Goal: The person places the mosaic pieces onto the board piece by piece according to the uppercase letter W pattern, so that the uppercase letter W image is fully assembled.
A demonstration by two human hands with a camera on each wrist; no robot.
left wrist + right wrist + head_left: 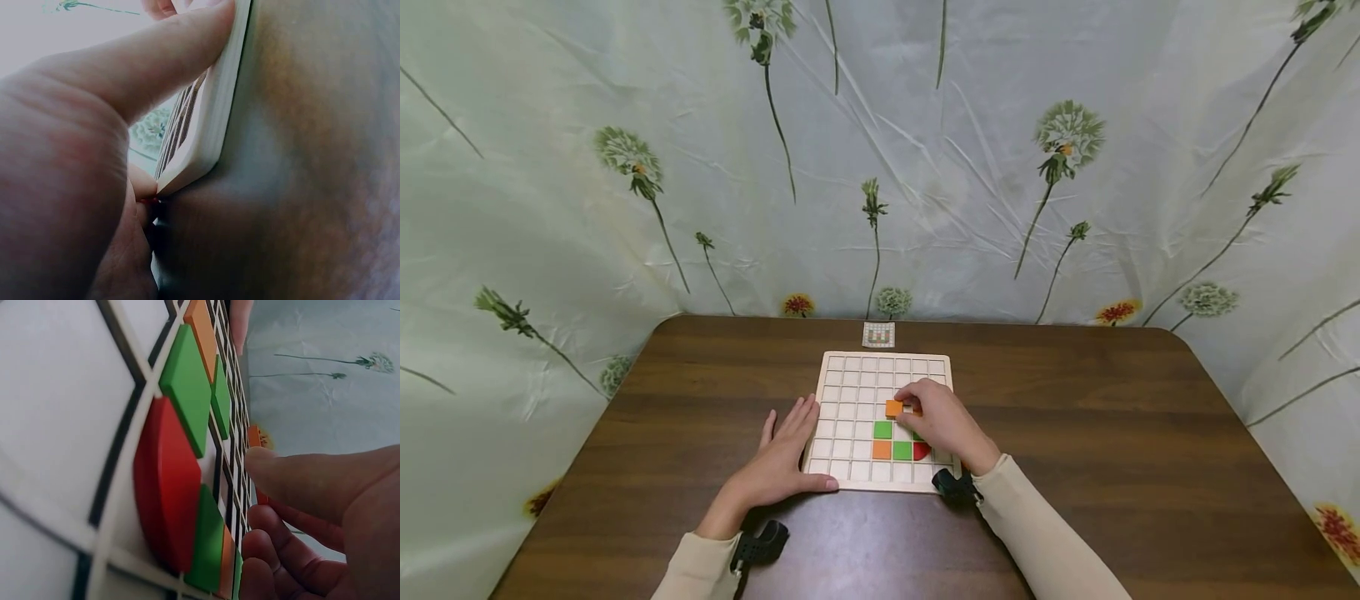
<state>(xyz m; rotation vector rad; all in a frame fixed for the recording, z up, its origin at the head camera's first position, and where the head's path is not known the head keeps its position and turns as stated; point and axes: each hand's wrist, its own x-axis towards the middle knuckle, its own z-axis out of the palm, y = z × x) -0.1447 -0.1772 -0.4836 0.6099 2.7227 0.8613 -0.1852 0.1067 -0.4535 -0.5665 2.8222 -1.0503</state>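
Note:
My right hand (943,421) pinches an orange square tile (893,408) between thumb and fingers over the pale wooden grid board (847,425). In the right wrist view the thumb covers part of this orange tile (254,435). On the board lie a green tile (883,429), an orange tile (882,450), another green tile (902,451) and a red tile (921,451) with a rounded side. More green and orange tiles sit partly hidden under the right hand. My left hand (778,462) rests at the board's near left corner, fingers straight along the left edge, thumb on the near edge.
A small printed card (878,335) with a coloured grid pattern lies behind the board at the table's far edge. The board lies on a dark brown wooden table (1075,467). A pale curtain (955,167) with dandelion prints hangs behind and around it.

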